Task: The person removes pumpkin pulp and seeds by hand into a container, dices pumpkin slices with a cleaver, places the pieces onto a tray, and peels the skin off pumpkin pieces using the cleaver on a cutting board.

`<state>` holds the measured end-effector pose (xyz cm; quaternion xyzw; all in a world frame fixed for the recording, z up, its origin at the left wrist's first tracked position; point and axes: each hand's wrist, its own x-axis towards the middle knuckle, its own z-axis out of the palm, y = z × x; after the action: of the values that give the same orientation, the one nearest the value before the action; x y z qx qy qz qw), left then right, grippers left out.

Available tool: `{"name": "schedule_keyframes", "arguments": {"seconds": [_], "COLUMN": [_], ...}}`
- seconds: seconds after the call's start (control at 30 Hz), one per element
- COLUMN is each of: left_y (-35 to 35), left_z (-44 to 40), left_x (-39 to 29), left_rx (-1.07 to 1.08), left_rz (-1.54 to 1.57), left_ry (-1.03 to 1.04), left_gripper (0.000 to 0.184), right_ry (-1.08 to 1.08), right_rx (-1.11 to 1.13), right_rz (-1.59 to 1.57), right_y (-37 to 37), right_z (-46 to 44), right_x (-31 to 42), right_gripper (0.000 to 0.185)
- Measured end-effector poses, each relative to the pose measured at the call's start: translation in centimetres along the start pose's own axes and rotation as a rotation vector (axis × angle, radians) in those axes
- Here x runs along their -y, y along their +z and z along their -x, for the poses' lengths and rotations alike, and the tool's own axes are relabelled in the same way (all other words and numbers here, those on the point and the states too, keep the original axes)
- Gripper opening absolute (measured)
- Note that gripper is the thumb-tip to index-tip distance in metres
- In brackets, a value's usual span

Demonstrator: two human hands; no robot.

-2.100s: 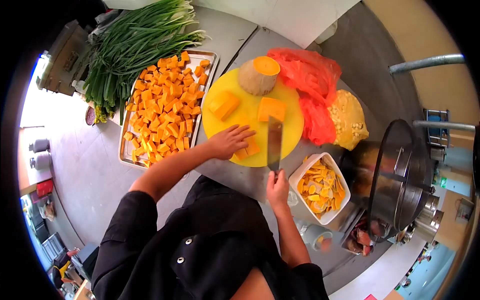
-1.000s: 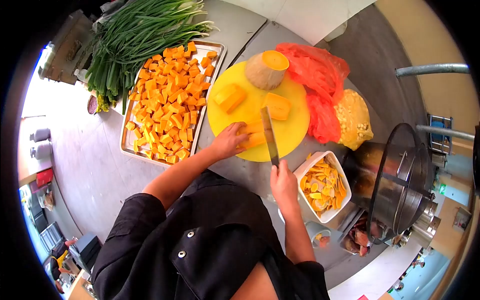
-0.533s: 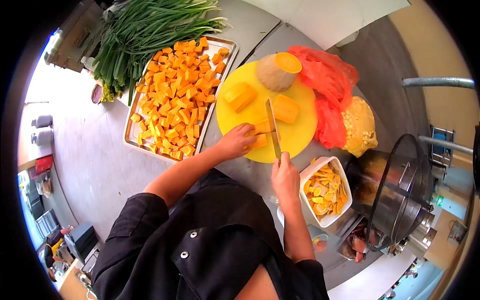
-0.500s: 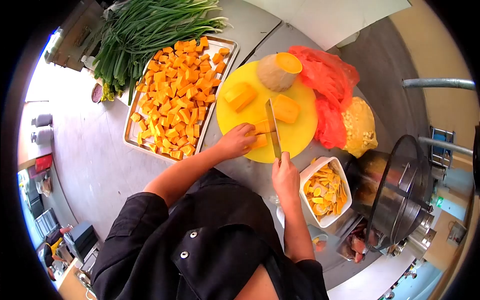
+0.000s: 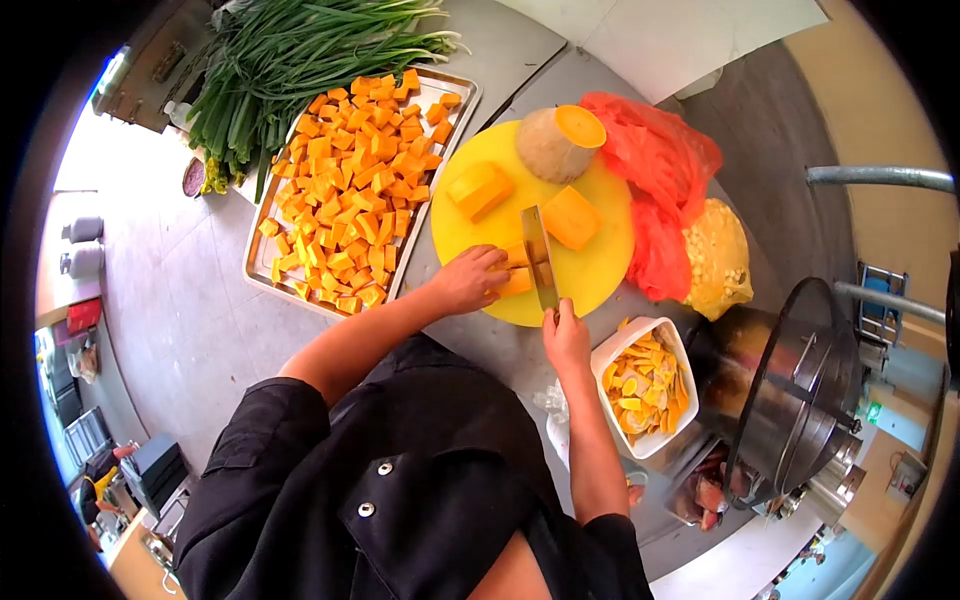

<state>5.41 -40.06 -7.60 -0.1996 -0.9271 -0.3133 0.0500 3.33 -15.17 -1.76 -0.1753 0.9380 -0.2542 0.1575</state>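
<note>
My right hand [image 5: 566, 335] grips the handle of a broad-bladed cleaver [image 5: 538, 250], its blade over the round yellow cutting board [image 5: 590, 285]. Under my left hand [image 5: 470, 280] lies a peeled piece of orange butternut squash [image 5: 516, 281], held against the board with the fingertips just left of the blade. The piece shows a cut along it. Two other peeled squash blocks rest farther back, a left block [image 5: 480, 190] and a right block [image 5: 571, 217]. An unpeeled squash half [image 5: 556, 143] stands at the board's far edge.
A metal tray [image 5: 300, 305] full of squash cubes is on the left, with green onions [image 5: 290, 80] behind it. Right of the board lie a red plastic bag [image 5: 655, 160] and a yellow bag [image 5: 717, 260]. A white tub [image 5: 680, 425] holds peelings near a large metal pot [image 5: 800, 380].
The cleaver blade has tilted more to its side and moved slightly left over the squash piece. My left hand stays on the piece, its fingers shifted slightly left.
</note>
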Motion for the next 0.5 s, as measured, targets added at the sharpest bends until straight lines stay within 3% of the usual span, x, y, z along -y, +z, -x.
{"name": "schedule_keyframes", "arguments": {"seconds": [0.13, 0.23, 0.27, 0.37, 0.5], "left_y": [-0.1, 0.2, 0.2, -0.4, 0.0], "left_z": [0.5, 0.2, 0.1, -0.2, 1.1], "left_x": [-0.7, -0.1, -0.2, 0.3, -0.3], "left_rx": [-0.061, -0.03, -0.013, -0.027, -0.058], "left_rz": [0.035, 0.076, 0.078, 0.049, 0.046], "left_ry": [-0.036, -0.019, -0.005, 0.007, -0.046], "left_gripper": [0.034, 0.032, 0.032, 0.03, 0.029], "right_ry": [0.025, 0.081, 0.088, 0.004, -0.005], "right_rx": [0.053, 0.11, 0.027, -0.002, 0.078], "right_rz": [0.015, 0.068, 0.082, 0.024, 0.063], "right_y": [-4.2, 1.6, 3.5, 3.4, -1.9], "right_z": [1.1, 0.9, 0.9, 0.5, 0.6], "right_x": [5.0, 3.1, 2.6, 1.9, 5.5], "right_gripper": [0.02, 0.021, 0.023, 0.023, 0.022]}}
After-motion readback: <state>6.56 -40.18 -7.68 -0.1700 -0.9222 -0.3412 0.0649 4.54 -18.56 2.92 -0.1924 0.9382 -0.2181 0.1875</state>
